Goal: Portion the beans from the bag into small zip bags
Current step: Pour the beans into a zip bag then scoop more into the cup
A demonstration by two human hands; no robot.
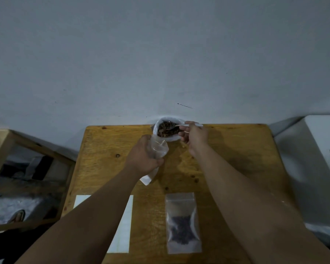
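Observation:
A white bag of brown beans (167,129) stands open at the far edge of the wooden table (227,159). My right hand (195,135) grips a white plastic spoon (174,127), its bowl resting in the beans. Just left of the bag, my left hand (143,156) holds a small clear zip bag (157,149) with its mouth facing the bean bag; its lower end sticks out below my fist. A filled zip bag (182,222) with dark beans lies flat near the table's front.
A white sheet or stack of flat bags (125,221) lies at the front left, partly under my left forearm. A wooden frame (6,141) stands left of the table and a white box (322,159) right of it. The wall rises directly behind.

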